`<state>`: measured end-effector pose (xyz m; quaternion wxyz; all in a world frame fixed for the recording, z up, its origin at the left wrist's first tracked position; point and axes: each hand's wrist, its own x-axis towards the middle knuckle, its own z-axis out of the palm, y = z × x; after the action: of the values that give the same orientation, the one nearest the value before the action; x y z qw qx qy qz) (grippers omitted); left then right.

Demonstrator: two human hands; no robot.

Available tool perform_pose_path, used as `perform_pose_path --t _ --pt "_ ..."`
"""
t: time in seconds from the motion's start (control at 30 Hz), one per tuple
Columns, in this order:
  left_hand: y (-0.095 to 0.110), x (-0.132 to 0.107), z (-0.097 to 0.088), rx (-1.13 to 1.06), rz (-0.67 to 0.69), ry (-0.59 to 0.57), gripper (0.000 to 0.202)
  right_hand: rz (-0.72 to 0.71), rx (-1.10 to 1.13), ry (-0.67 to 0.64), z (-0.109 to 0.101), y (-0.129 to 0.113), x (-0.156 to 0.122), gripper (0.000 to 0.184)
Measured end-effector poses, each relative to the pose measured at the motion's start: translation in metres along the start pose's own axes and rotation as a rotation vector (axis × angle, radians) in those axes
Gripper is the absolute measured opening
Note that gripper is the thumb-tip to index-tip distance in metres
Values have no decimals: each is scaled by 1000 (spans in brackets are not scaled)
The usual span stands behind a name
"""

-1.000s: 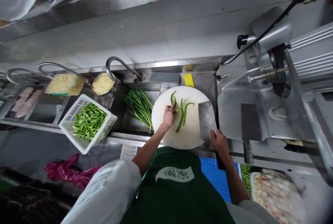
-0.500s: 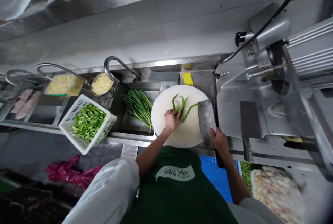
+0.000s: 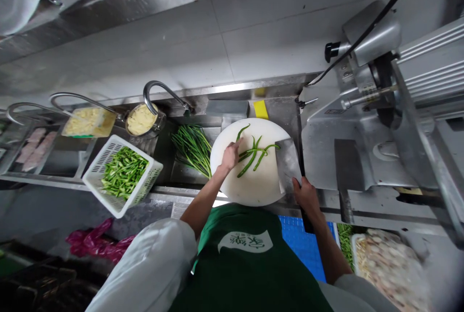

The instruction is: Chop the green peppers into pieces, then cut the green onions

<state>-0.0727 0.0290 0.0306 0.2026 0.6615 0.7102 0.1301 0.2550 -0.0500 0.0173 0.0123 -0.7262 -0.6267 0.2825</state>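
Observation:
Several long green chili peppers (image 3: 247,163) lie on a round white cutting board (image 3: 261,188). My left hand (image 3: 230,156) is over the board's left side, its fingers closed around a green chili pepper (image 3: 242,131) whose curved end points up and away. Another pepper stretches to the right from beside the fingers, across the others. My right hand (image 3: 306,195) is wrapped around the dark handle of a cleaver (image 3: 288,164). The broad blade lies at the board's right edge, close to a pepper tip.
Left of the board, green scallions (image 3: 191,147) lie in a sink. A white basket (image 3: 155,171) holds cut green peppers, and a pot (image 3: 159,123) holds pale slices. A slicing machine (image 3: 373,89) and a second cleaver (image 3: 348,167) are at right. A yellow block (image 3: 260,109) sits behind the board.
My left hand has shifted left across the board, and the peppers that were bunched under it are now more spread out. The right hand and cleaver have stayed in place.

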Motion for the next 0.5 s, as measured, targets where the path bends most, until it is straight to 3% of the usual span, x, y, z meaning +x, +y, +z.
perform_pose_path --t 0.1,0.2,0.27,0.33,0.43,0.5 --pt "-11 11 -10 -6 -72 133 71 3 11 -18 -2 -1 0 35" --pt "-10 13 -6 42 -72 55 58 9 -9 -30 -5 -1 -1 35" --pt "1 2 6 110 -19 -36 51 10 -25 -20 -8 -1 -2 35" --pt "17 -17 23 197 13 -61 59 25 -30 -5 -11 -1 -3 36" --pt "40 -49 49 297 -18 48 73 52 -38 9 -16 -1 -4 34" --pt "47 -63 61 326 -16 130 57 51 -50 16 -18 -1 -3 32"
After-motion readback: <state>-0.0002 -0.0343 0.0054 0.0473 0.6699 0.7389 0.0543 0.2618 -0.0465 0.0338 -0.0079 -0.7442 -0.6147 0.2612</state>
